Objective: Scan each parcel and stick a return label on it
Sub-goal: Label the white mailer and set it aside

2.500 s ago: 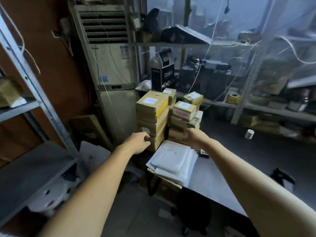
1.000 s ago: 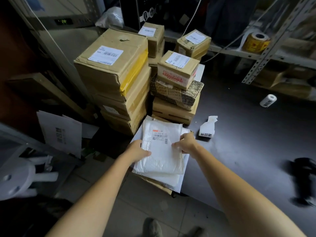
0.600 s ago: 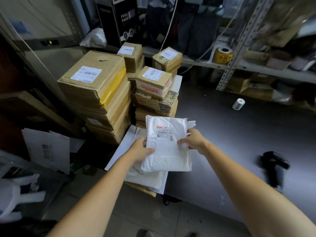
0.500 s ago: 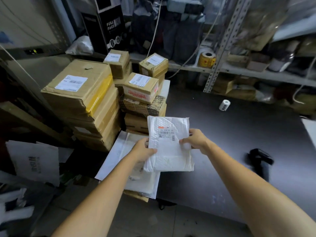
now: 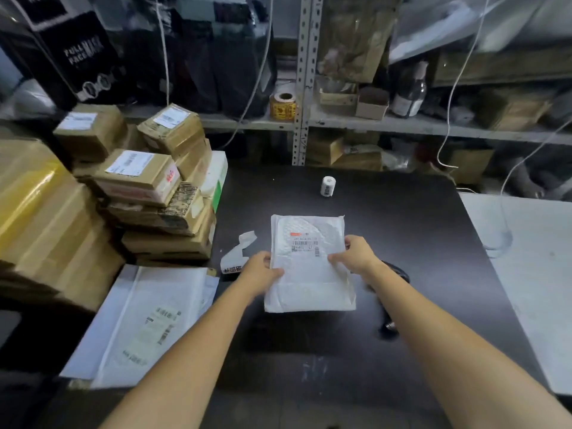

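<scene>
Both hands are holding one white padded parcel (image 5: pixel 309 283) over the middle of the black table (image 5: pixel 418 236), with its printed label (image 5: pixel 305 244) facing up. The left hand (image 5: pixel 258 272) is gripping the parcel's left edge, thumb lying on top and fingers curling beneath. The right hand (image 5: pixel 356 253) is pinching the right edge beside the label. Whether the parcel is touching the table cannot be told (a shadow is showing beneath its near edge). A loose paper strip (image 5: pixel 238 255) bearing printed characters is lying on the table just left of the parcel. A small white roll (image 5: pixel 327 185) is standing farther back, well apart. Flat white mailers (image 5: pixel 145 320) are lying stacked at the table's near left corner, in front of labelled cardboard boxes (image 5: pixel 139 181) piling up along the left side. A dark object (image 5: pixel 399 274) is lying partly hidden behind the right forearm
</scene>
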{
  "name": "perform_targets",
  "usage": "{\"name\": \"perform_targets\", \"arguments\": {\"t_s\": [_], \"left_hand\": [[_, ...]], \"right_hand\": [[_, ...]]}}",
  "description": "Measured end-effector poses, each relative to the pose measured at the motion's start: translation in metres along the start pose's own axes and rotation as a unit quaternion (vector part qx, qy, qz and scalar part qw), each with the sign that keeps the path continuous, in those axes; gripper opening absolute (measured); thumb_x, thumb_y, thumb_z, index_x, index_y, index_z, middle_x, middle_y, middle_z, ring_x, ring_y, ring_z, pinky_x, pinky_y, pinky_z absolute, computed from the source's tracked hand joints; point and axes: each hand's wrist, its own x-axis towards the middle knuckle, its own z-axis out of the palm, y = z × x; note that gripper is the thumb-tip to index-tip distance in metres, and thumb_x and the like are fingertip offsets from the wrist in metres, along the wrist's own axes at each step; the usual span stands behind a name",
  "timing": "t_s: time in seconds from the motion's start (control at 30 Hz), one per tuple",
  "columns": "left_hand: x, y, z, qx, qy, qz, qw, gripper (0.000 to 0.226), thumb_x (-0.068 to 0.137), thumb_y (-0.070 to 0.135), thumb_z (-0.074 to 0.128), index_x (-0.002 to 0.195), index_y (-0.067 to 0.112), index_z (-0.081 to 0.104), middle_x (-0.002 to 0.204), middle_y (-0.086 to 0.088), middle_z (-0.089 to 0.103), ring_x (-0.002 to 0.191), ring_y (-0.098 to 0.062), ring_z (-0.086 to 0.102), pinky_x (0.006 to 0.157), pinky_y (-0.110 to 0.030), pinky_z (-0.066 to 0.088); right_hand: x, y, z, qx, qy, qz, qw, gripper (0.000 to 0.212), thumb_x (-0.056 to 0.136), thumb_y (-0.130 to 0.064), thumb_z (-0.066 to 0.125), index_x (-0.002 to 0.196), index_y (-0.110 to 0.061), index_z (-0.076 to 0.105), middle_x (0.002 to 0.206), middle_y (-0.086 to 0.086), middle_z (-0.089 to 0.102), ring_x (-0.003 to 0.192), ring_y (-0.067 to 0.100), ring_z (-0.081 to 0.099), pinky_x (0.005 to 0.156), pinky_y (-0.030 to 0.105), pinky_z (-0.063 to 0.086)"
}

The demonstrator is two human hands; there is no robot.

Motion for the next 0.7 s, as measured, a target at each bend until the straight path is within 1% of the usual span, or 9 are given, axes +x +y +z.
{"name": "perform_targets", "arguments": {"t_s": [0.03, 0.1, 0.17, 0.27, 0.37, 0.5, 0.6, 0.7], "left_hand": [[0.003, 0.0, 0.01, 0.004, 0.009, -0.008, 1.0, 0.035, 0.089, 0.012, 0.068, 0.12, 0.014, 0.053, 0.112, -0.003, 0.065, 0.099, -0.02, 0.064, 0.085, -0.035, 0.053], [0.01, -0.001, 0.026, 0.019, 0.02, -0.022, 0.999, 0.036, 0.088, 0.012, 0.069, 0.12, 0.013, 0.053, 0.114, -0.004, 0.064, 0.102, -0.022, 0.063, 0.09, -0.039, 0.053], [0.016, -0.004, 0.038, 0.026, 0.029, -0.032, 0.999, 0.038, 0.087, 0.011, 0.069, 0.122, 0.01, 0.054, 0.116, -0.007, 0.064, 0.104, -0.024, 0.063, 0.093, -0.041, 0.052], [0.024, -0.011, 0.048, 0.031, 0.039, -0.04, 0.998, 0.038, 0.087, 0.01, 0.069, 0.123, 0.009, 0.055, 0.116, -0.008, 0.063, 0.102, -0.023, 0.062, 0.089, -0.037, 0.052], [0.034, -0.019, 0.052, 0.037, 0.039, -0.052, 0.997, 0.039, 0.087, 0.009, 0.069, 0.124, 0.01, 0.054, 0.115, -0.007, 0.063, 0.102, -0.023, 0.063, 0.09, -0.038, 0.052], [0.049, -0.028, 0.051, 0.057, 0.043, -0.054, 0.996, 0.04, 0.087, 0.009, 0.069, 0.125, 0.01, 0.055, 0.118, -0.007, 0.065, 0.105, -0.023, 0.063, 0.093, -0.04, 0.052], [0.06, -0.034, 0.048, 0.066, 0.037, -0.051, 0.996, 0.04, 0.087, 0.008, 0.068, 0.125, 0.01, 0.056, 0.12, -0.007, 0.065, 0.105, -0.021, 0.063, 0.092, -0.036, 0.052], [0.068, -0.039, 0.046, 0.085, 0.026, -0.052, 0.995, 0.039, 0.086, 0.01, 0.069, 0.123, 0.012, 0.059, 0.119, -0.006, 0.066, 0.105, -0.021, 0.063, 0.095, -0.037, 0.051]], "right_hand": [[0.006, 0.007, -0.004, -0.011, -0.003, 0.001, 1.0, 0.025, 0.079, -0.011, 0.073, 0.1, -0.015, 0.06, 0.102, 0.002, 0.065, 0.09, 0.022, 0.063, 0.061, 0.029, 0.049], [0.017, 0.021, -0.008, -0.03, -0.01, 0.002, 0.999, 0.022, 0.08, -0.011, 0.072, 0.098, -0.016, 0.06, 0.102, 0.002, 0.066, 0.092, 0.022, 0.064, 0.069, 0.034, 0.054], [0.027, 0.033, -0.01, -0.037, -0.02, 0.003, 0.999, 0.02, 0.08, -0.01, 0.071, 0.096, -0.017, 0.06, 0.102, 0.001, 0.067, 0.092, 0.021, 0.064, 0.072, 0.035, 0.056], [0.04, 0.046, -0.007, -0.059, -0.028, 0.002, 0.998, 0.023, 0.08, -0.012, 0.071, 0.101, -0.012, 0.063, 0.101, 0.001, 0.067, 0.093, 0.022, 0.065, 0.079, 0.039, 0.058], [0.049, 0.051, 0.001, -0.071, -0.034, -0.003, 0.997, 0.021, 0.081, -0.012, 0.071, 0.099, -0.016, 0.06, 0.098, -0.001, 0.066, 0.089, 0.02, 0.062, 0.072, 0.032, 0.051], [0.06, 0.056, 0.015, -0.076, -0.028, 0.014, 0.997, 0.022, 0.083, -0.012, 0.069, 0.103, -0.015, 0.059, 0.096, -0.002, 0.063, 0.09, 0.02, 0.06, 0.071, 0.03, 0.048], [0.066, 0.058, 0.023, -0.077, -0.019, 0.025, 0.997, 0.023, 0.083, -0.011, 0.068, 0.105, -0.012, 0.059, 0.103, 0.002, 0.065, 0.095, 0.023, 0.062, 0.076, 0.034, 0.052], [0.07, 0.061, 0.029, -0.088, -0.003, 0.03, 0.996, 0.023, 0.084, -0.012, 0.068, 0.104, -0.013, 0.058, 0.108, 0.006, 0.066, 0.1, 0.026, 0.063, 0.082, 0.037, 0.054]]}}
